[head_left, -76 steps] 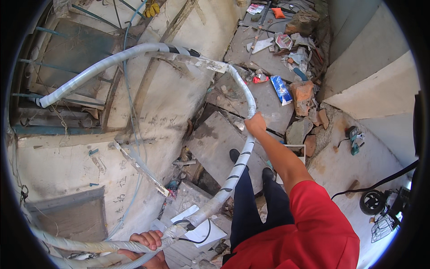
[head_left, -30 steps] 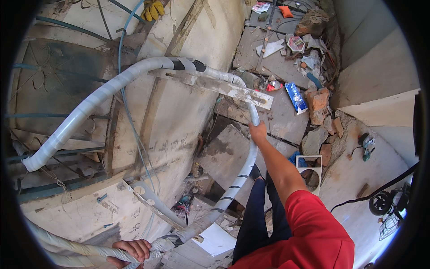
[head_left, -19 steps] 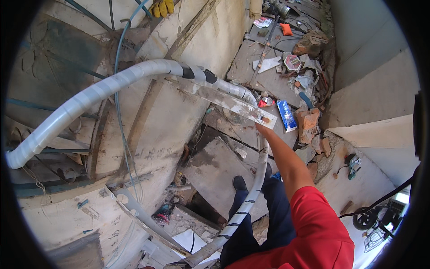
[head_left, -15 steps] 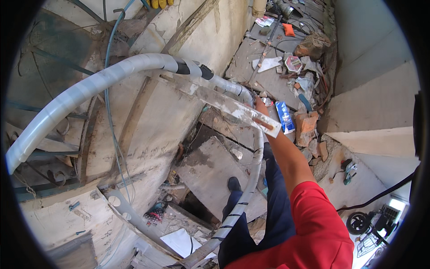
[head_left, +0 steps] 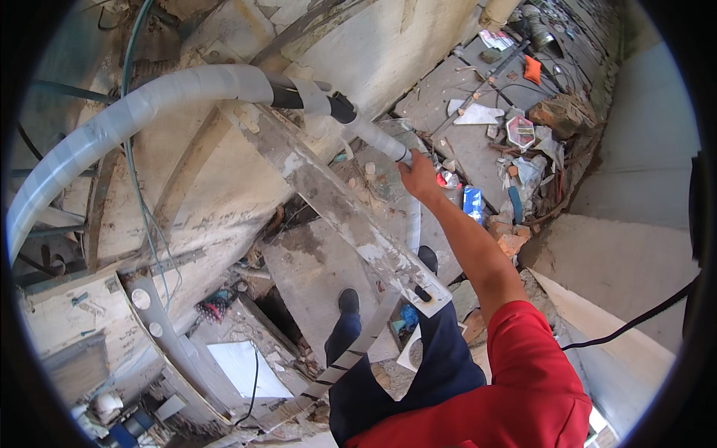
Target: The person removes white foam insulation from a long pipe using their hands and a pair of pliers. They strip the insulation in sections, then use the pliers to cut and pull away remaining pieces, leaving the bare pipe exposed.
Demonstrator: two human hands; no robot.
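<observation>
1. Tape-wrapped hose [head_left: 190,84] arcs from left edge to my right hand [head_left: 420,179], which now grips it nearer the black band [head_left: 343,108].
2. My left hand has left view; I cannot tell its state.

Blue packet [head_left: 472,203]: is showing markings too small to read
Hexagonal red-and-white package [head_left: 520,132]: is carrying print too blurred to make out
Pink-and-white sheet [head_left: 496,39]: is displaying nothing legible
Pale wall [head_left: 224,194]: is bearing faint, unreadable dark marks
</observation>
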